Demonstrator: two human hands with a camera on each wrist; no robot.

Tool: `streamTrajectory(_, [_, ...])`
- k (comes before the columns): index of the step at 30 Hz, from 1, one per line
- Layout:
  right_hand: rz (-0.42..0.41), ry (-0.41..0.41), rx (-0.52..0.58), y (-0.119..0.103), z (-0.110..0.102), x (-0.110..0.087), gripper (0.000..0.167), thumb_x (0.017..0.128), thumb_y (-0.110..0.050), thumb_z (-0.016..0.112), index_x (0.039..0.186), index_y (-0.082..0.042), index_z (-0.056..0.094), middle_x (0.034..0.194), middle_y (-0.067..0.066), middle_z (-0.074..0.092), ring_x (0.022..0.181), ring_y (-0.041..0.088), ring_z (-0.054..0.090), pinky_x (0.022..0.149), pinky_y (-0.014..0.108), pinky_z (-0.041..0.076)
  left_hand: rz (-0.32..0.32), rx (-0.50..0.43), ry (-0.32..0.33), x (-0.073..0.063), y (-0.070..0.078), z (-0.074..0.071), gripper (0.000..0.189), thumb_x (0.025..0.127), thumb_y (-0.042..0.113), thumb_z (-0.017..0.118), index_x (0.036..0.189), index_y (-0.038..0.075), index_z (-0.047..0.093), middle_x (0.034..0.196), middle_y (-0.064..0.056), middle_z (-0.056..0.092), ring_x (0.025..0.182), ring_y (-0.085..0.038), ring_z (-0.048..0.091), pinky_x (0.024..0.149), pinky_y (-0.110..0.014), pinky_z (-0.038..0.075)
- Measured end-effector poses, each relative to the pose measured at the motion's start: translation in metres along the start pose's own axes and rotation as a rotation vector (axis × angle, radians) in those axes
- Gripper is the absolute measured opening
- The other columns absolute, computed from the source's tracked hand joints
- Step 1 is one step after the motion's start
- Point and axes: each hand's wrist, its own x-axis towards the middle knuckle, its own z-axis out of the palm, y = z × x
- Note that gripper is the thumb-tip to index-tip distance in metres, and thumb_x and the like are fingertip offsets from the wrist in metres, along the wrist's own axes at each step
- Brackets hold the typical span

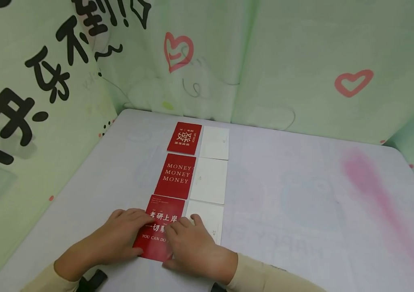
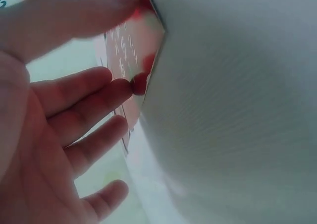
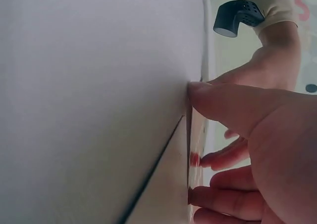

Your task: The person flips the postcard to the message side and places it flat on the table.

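The nearest red card (image 1: 156,249), printed with white Chinese characters and English words, lies flat on the table between both hands. My left hand (image 1: 117,235) rests along its left side, fingertips on the upper part and thumb by the near left corner. Seen from the left wrist, the fingers (image 2: 94,102) stretch out and one tip meets the card's edge. My right hand (image 1: 196,243) touches the right side, its thumb (image 3: 210,97) at the near corner and its fingers farther up. That hand partly covers a white card (image 1: 207,215) beside the red one.
Farther up the same column lie a red card reading MONEY (image 1: 172,188) and another red card (image 1: 172,140). To their right are two more white cards (image 1: 210,178), forming a second column. A light green printed curtain (image 1: 287,48) surrounds the white table (image 1: 283,243).
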Motion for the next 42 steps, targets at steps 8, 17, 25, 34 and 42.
streamTrajectory(8, [-0.01, -0.011, 0.057, 0.002, -0.003, 0.002, 0.056, 0.085, -0.049, 0.07, 0.126, -0.012, 0.063, 0.119, -0.002, 0.066, 0.112, 0.018, 0.055, 0.099, 0.046, 0.04, 0.029, -0.066, -0.034, -0.004, -0.002, -0.002, 0.085, 0.061, 0.034, 0.094, 0.134, 0.013, 0.057, 0.127, -0.002, 0.059, 0.121, -0.026, 0.051, 0.094, -0.061, 0.04])
streamTrajectory(17, [-0.067, 0.097, -0.013, 0.012, -0.006, 0.004, 0.052, 0.094, -0.048, 0.06, 0.133, -0.012, 0.057, 0.101, -0.006, 0.072, 0.095, 0.012, 0.065, 0.095, 0.038, 0.044, -0.038, -0.321, -0.041, 0.003, -0.012, -0.014, 0.06, 0.078, 0.009, 0.071, 0.136, 0.006, 0.055, 0.12, -0.005, 0.07, 0.092, -0.018, 0.061, 0.07, -0.03, 0.051])
streamTrajectory(25, [-0.037, 0.447, 0.292, 0.028, -0.015, 0.007, 0.043, 0.085, -0.011, 0.077, 0.123, -0.003, 0.058, 0.078, 0.001, 0.07, 0.06, 0.013, 0.063, 0.061, 0.017, 0.049, 0.052, -0.323, 0.264, 0.004, -0.014, -0.026, 0.062, 0.08, -0.008, 0.077, 0.134, 0.005, 0.049, 0.1, 0.002, 0.074, 0.097, -0.024, 0.068, 0.074, -0.037, 0.057])
streamTrajectory(34, [-0.04, 0.783, 0.636, 0.039, -0.024, 0.009, 0.068, 0.084, 0.001, 0.077, 0.139, 0.001, 0.037, 0.091, 0.011, 0.067, 0.074, 0.018, 0.072, 0.063, 0.023, 0.056, 0.146, -0.268, 0.728, 0.008, -0.007, -0.03, 0.069, 0.074, -0.012, 0.081, 0.129, 0.002, 0.043, 0.089, 0.0, 0.07, 0.071, -0.009, 0.062, 0.057, -0.015, 0.042])
streamTrajectory(42, [0.006, 0.565, 0.61, 0.044, -0.022, 0.01, 0.047, 0.087, -0.003, 0.075, 0.129, 0.002, 0.054, 0.106, 0.012, 0.06, 0.076, 0.017, 0.069, 0.071, 0.025, 0.056, 0.072, -0.289, 0.509, 0.014, -0.014, -0.025, 0.035, 0.081, -0.006, 0.079, 0.109, 0.006, 0.062, 0.093, 0.004, 0.063, 0.081, -0.01, 0.062, 0.071, -0.029, 0.055])
